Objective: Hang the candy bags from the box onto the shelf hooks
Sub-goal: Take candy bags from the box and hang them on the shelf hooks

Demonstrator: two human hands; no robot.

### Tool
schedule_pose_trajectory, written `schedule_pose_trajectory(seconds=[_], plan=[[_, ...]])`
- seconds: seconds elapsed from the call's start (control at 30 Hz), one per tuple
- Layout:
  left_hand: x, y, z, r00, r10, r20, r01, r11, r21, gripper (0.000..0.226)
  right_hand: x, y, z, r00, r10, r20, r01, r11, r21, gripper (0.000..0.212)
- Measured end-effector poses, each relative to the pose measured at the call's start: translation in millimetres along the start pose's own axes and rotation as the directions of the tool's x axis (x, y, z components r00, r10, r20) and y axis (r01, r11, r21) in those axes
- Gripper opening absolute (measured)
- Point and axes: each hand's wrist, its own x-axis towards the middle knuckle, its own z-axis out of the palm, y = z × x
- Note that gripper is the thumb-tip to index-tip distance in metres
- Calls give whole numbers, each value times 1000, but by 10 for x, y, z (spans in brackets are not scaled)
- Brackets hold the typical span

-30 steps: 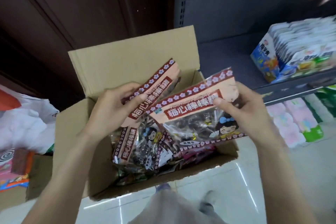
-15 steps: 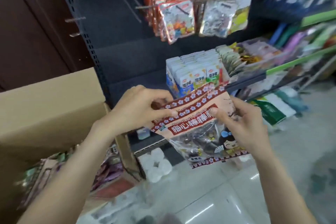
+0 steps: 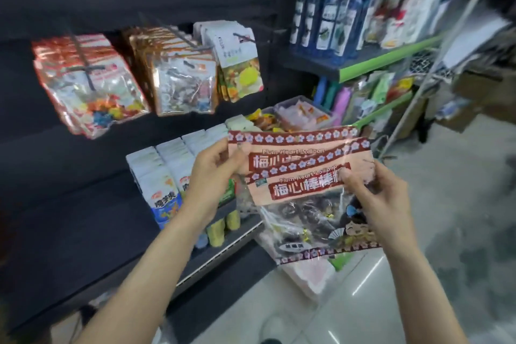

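Two candy bags with pink headers, a dark red flower border and red label sit overlapped in front of me. My left hand (image 3: 216,173) pinches the top left corner of the rear candy bag (image 3: 282,145). My right hand (image 3: 377,193) grips the right side of the front candy bag (image 3: 312,204), whose clear lower part shows dark wrapped candies and a cartoon girl. Both bags are held below and right of the shelf hooks (image 3: 83,64) on the dark back panel. The box is out of view.
Three hooks carry other snack bags: red-edged bags (image 3: 89,86), brown-edged bags (image 3: 181,75) and white-green bags (image 3: 240,64). Below, a shelf (image 3: 223,243) holds rows of white-blue packets (image 3: 164,176). Green-edged shelves (image 3: 391,56) with goods stand at right. Pale tiled floor lies beneath.
The view has swung from the cardboard box up and right to the shelf. Both hands lifted the two bags out of the box and carried them in front of the shelf.
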Motion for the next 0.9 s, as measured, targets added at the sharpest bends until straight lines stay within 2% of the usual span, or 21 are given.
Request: schedule_pose_trajectory(seconds=[0.1,0.27,0.37,0.4,0.47,0.57,0.67,0.77,0.9], plan=[[472,-65,409,998,54,-34,-54,999,-2,10,502,239,-126,1000,-12,-13,11,999,-50,16],[1240,-131,851,971,216,-103,-192,960,207,6,1405,549,-273,1000,-29,-7,28,998,-52,15],[1602,-146,1084,942,324,-89,-279,903,327,30,1953,733,-327,998,-70,-6,70,996,-48,19],[1717,-157,1156,928,365,-81,-313,877,366,31,2124,792,-336,997,-82,0,82,996,-41,22],[1961,-197,1288,907,415,-67,-346,829,440,16,2444,902,-352,994,-114,6,114,993,-40,28],[2378,-234,1495,939,338,-72,-273,854,443,10,2933,1090,-410,987,-158,26,159,986,-54,26],[2746,-248,1700,973,187,-134,-128,924,360,20,3401,1231,-473,981,-179,67,184,980,-70,32],[3002,-271,1858,965,156,-208,-91,951,294,27,3778,1298,-525,973,-204,110,212,975,-63,42],[3248,-311,2011,951,162,-264,-82,953,292,29,4137,1413,-552,966,-207,158,213,977,-18,33]])
